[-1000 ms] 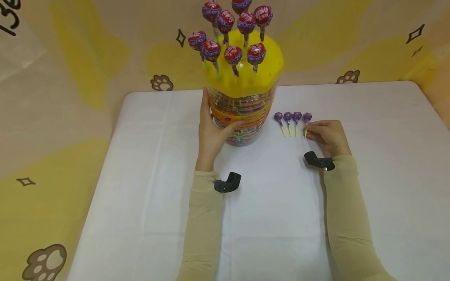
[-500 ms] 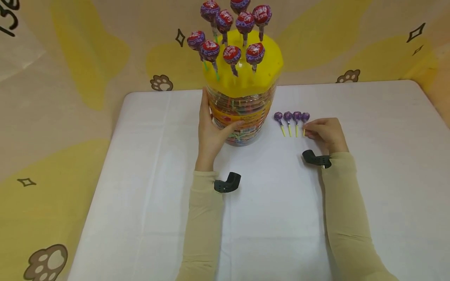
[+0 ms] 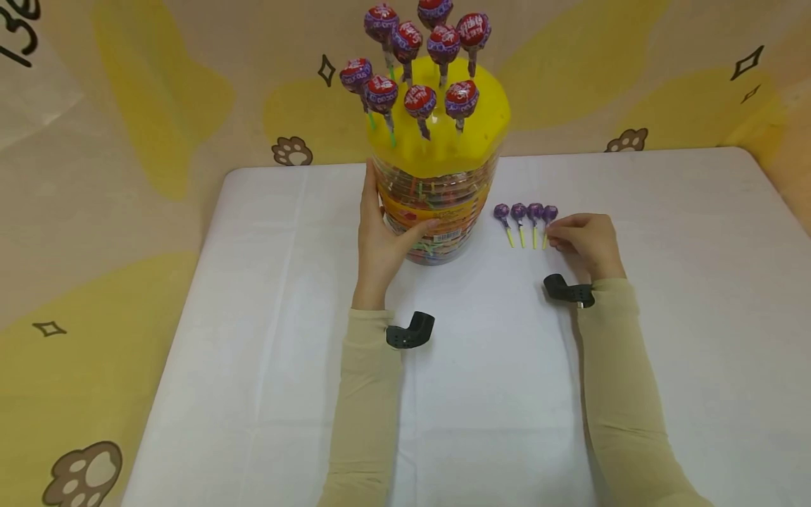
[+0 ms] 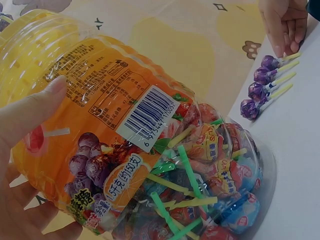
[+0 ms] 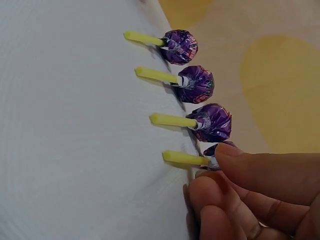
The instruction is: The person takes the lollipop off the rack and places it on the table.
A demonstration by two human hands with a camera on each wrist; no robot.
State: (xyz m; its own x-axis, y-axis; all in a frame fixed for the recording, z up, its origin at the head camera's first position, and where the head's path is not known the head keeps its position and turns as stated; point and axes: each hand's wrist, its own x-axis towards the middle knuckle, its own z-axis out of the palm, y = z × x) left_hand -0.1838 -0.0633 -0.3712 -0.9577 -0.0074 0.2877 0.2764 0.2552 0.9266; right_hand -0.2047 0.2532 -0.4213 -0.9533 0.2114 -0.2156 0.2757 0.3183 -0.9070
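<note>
My left hand [image 3: 380, 243] grips the side of a clear plastic candy jar [image 3: 437, 204], thumb across its orange label and fingers behind. Wrapped lollipops show inside the jar, and its yellow lid [image 3: 469, 144] bears several upright red and purple lollipops. To the right of the jar, purple-wrapped lollipops [image 3: 519, 210] with yellow sticks lie side by side in a row on the table. At the row's right end, my right hand [image 3: 589, 239] pinches the last lollipop [image 5: 185, 158] between thumb and fingers where wrapper meets stick; its head is mostly hidden in the right wrist view.
A white cloth covers the table [image 3: 469, 394]. Behind it hangs a yellow and beige backdrop [image 3: 570, 77] with paw prints. A black wrist camera [image 3: 412, 331] sits on the left sleeve, another black camera [image 3: 567, 290] on the right.
My right hand has shifted slightly left with the lollipop, bringing it closer to its neighbour in the row. The lower end of its stick has swung left. My left hand stays on the jar.
</note>
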